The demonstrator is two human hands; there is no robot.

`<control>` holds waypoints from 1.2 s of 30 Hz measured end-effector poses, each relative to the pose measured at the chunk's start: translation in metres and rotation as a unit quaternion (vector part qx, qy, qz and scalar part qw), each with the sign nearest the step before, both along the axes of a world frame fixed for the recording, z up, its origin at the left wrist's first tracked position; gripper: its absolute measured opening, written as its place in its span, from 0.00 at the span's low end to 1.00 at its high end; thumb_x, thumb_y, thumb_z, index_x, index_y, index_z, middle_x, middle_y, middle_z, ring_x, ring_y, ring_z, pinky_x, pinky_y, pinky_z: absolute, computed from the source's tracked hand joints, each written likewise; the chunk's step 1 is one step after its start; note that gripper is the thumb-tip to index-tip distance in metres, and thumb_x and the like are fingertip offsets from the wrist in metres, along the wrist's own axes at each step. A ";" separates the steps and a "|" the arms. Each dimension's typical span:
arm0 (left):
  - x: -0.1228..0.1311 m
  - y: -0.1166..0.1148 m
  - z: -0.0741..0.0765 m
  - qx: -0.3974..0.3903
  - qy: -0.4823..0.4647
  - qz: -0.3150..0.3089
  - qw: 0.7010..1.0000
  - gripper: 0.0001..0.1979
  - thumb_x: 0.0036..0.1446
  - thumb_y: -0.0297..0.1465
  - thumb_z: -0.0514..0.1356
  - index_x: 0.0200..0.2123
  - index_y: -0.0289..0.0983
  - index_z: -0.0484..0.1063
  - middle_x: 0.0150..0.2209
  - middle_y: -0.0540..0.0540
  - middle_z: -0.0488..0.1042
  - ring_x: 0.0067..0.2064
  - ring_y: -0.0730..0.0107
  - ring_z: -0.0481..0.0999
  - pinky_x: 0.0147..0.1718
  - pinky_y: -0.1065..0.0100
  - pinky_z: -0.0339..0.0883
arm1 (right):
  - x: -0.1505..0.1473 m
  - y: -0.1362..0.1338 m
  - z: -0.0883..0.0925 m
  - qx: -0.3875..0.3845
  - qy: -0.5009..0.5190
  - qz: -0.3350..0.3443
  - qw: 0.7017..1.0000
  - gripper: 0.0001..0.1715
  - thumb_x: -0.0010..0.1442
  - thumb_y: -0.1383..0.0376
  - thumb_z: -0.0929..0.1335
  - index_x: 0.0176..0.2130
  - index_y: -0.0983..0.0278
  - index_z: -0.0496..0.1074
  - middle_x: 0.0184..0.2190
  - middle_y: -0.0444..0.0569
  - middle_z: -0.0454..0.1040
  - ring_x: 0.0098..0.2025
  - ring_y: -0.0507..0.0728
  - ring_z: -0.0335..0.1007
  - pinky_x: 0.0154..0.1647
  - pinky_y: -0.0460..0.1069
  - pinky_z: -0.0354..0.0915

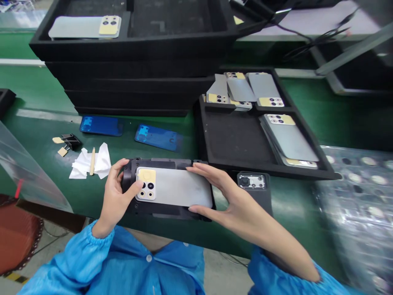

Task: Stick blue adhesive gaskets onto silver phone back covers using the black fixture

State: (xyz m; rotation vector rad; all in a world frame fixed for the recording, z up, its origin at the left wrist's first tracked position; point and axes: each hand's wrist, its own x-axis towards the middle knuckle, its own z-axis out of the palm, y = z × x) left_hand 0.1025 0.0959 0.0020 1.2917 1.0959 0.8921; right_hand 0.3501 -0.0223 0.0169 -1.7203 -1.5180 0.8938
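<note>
Carefully, the left hand (115, 196) pinched the camera end of a grey phone back (178, 187) seated in a black holder (130, 176). Meanwhile, the right hand (225, 192) clamped its far end.

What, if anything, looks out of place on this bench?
In the black foam tray, the phone back covers in the upper compartment lie overlapped and tilted, with one propped up at an angle. They look disorderly beside the neater stack of covers in the right compartment.

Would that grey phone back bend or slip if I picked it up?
The grey phone back panel looks stiff, since it lies flat without sagging. Its smooth finish may feel slippery. The camera module may scratch easily.
</note>
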 end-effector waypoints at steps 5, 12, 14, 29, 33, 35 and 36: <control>-0.001 -0.001 0.000 -0.004 0.008 0.004 1.000 0.29 0.50 0.36 0.71 0.55 0.40 0.68 0.59 0.39 0.73 0.61 0.55 0.75 0.57 0.59 0.72 | 0.000 0.003 0.000 0.001 0.007 0.007 1.000 0.41 0.63 0.57 0.73 0.69 0.54 0.57 0.68 0.54 0.68 0.71 0.68 0.63 0.71 0.67 0.62; -0.004 -0.001 -0.004 -0.006 0.010 0.000 1.000 0.28 0.49 0.37 0.72 0.53 0.40 0.70 0.66 0.38 0.66 0.61 0.54 0.74 0.57 0.60 0.72 | 0.002 0.005 0.001 -0.009 0.010 0.015 1.000 0.40 0.62 0.59 0.73 0.68 0.53 0.58 0.68 0.52 0.67 0.71 0.68 0.62 0.70 0.67 0.62; -0.004 0.000 -0.004 -0.015 0.000 0.002 1.000 0.28 0.49 0.36 0.73 0.53 0.41 0.70 0.65 0.39 0.67 0.61 0.55 0.74 0.56 0.60 0.72 | 0.002 0.006 0.002 -0.016 0.009 0.021 1.000 0.40 0.62 0.59 0.73 0.68 0.52 0.58 0.69 0.52 0.66 0.71 0.68 0.61 0.71 0.67 0.61; -0.002 -0.001 -0.004 -0.030 -0.022 0.019 0.999 0.29 0.47 0.34 0.74 0.52 0.41 0.71 0.62 0.40 0.69 0.59 0.57 0.75 0.56 0.60 0.72 | 0.003 0.012 0.007 -0.021 -0.008 0.037 0.999 0.39 0.61 0.60 0.72 0.67 0.52 0.58 0.70 0.51 0.65 0.71 0.68 0.61 0.70 0.65 0.63; -0.002 -0.001 -0.004 -0.035 -0.027 0.017 0.999 0.29 0.47 0.34 0.74 0.52 0.41 0.71 0.62 0.41 0.69 0.59 0.56 0.75 0.55 0.60 0.72 | 0.003 0.012 0.008 -0.024 -0.012 0.038 0.999 0.39 0.61 0.60 0.72 0.67 0.52 0.58 0.70 0.51 0.65 0.71 0.68 0.61 0.70 0.65 0.63; -0.002 -0.001 -0.003 -0.036 -0.027 0.017 0.999 0.28 0.47 0.34 0.74 0.52 0.41 0.71 0.63 0.40 0.68 0.59 0.56 0.75 0.56 0.59 0.72 | 0.003 0.012 0.007 -0.024 -0.013 0.038 0.999 0.38 0.62 0.60 0.72 0.67 0.52 0.58 0.70 0.51 0.65 0.71 0.68 0.61 0.70 0.65 0.63; -0.002 -0.001 -0.003 -0.036 -0.026 0.017 0.999 0.28 0.47 0.35 0.74 0.52 0.41 0.71 0.63 0.40 0.68 0.59 0.55 0.75 0.56 0.59 0.72 | 0.002 0.012 0.007 -0.023 -0.014 0.038 0.999 0.38 0.62 0.60 0.72 0.67 0.51 0.58 0.70 0.50 0.66 0.71 0.68 0.61 0.70 0.65 0.64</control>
